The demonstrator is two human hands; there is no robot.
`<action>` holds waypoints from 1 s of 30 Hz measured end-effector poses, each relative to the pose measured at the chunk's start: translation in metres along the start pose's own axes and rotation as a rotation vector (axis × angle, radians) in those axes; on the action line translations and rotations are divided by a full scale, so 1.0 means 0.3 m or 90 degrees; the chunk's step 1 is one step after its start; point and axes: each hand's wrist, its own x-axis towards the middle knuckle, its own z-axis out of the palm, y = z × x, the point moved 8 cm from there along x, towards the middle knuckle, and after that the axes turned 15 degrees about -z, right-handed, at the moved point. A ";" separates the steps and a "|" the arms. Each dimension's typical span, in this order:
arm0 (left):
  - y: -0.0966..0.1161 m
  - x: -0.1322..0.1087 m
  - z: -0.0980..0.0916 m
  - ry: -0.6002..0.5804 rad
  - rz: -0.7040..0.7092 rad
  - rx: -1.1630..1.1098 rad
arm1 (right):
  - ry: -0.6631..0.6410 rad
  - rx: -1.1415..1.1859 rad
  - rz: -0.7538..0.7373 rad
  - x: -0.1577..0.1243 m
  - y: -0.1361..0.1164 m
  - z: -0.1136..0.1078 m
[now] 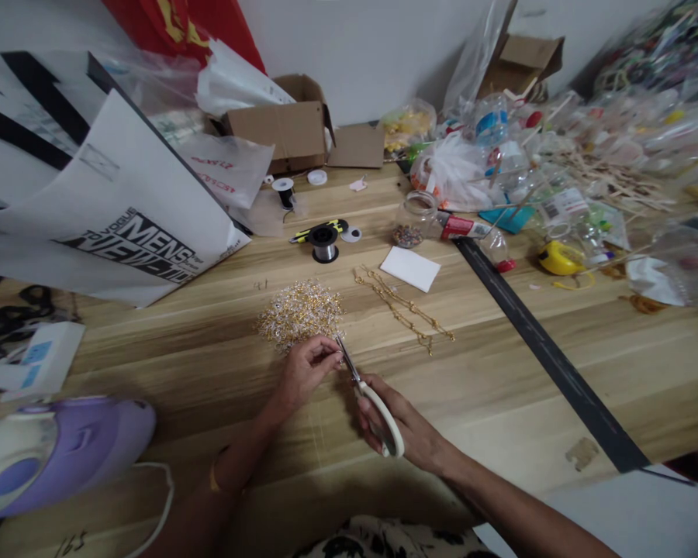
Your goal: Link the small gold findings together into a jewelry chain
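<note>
My right hand (407,430) is closed around the pale handle of a pair of scissors (352,367). The blades point away from me, with their tips beside the fingertips of my left hand (307,373). Thumb and forefinger of that hand are pinched together at the blades; what they hold is too small to make out. Just beyond the left hand lies a pile of small gold and silver pieces (300,311). To the right of the pile, a thin gold chain (404,314) is stretched out on the wooden table (500,372).
Beyond the pile stand a wire spool (324,245) and a yellow-black cutter (308,231). A folded white paper (410,268) and a jar of beads (414,221) are farther right. A large paper bag (105,201) and a purple appliance (87,446) occupy the left.
</note>
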 end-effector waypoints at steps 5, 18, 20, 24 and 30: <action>-0.006 0.005 0.003 -0.005 0.008 0.003 | -0.007 0.015 0.005 0.003 0.006 0.000; -0.026 0.017 -0.001 -0.017 -0.040 -0.027 | -0.003 0.016 -0.007 0.005 0.022 -0.028; -0.024 0.015 -0.002 -0.018 -0.045 -0.036 | -0.008 0.005 -0.006 0.006 0.017 -0.026; -0.017 0.013 -0.003 -0.024 -0.047 -0.044 | 0.001 -0.003 0.006 0.006 0.011 -0.024; -0.019 0.016 -0.017 -0.012 -0.058 -0.059 | -0.008 0.013 -0.002 0.005 0.013 -0.028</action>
